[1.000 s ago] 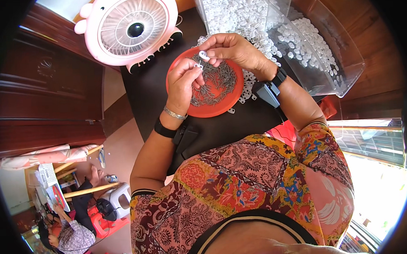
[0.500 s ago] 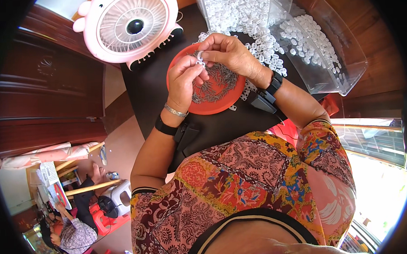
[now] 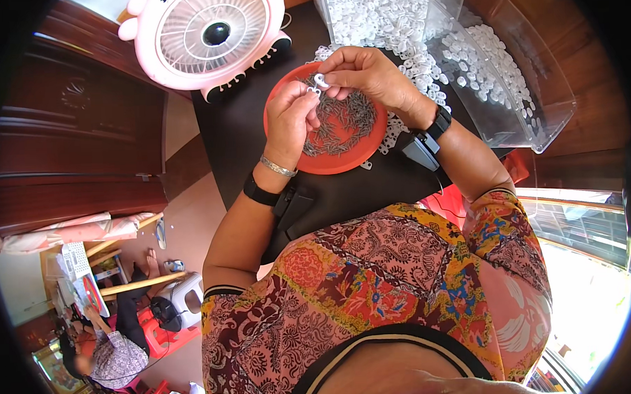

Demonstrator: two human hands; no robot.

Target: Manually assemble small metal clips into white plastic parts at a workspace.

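Observation:
My left hand [image 3: 290, 121] pinches a small white plastic piece with holes [image 3: 314, 91] between thumb and fingertips. Close beside it, my right hand [image 3: 372, 77] grips a small curved white plastic piece [image 3: 320, 80]. The two pieces are nearly touching; whether they join is too small to tell. Both hands are above a round orange-red bowl [image 3: 328, 168]. Many small grey screws or nails [image 3: 337, 130] lie scattered in it, partly hidden by my hands.
A clear plastic bin [image 3: 546, 130] with white pieces stands at the far right, beside a heap of more white pieces [image 3: 379, 17]. A pink fan [image 3: 216, 34] is at the far left of the black table [image 3: 223, 138]. Another person [image 3: 119, 357] sits at lower left.
The curved white piece in my right hand has turned and shows more clearly above the left hand's piece. The whole view has shifted slightly; both hands keep their pinch.

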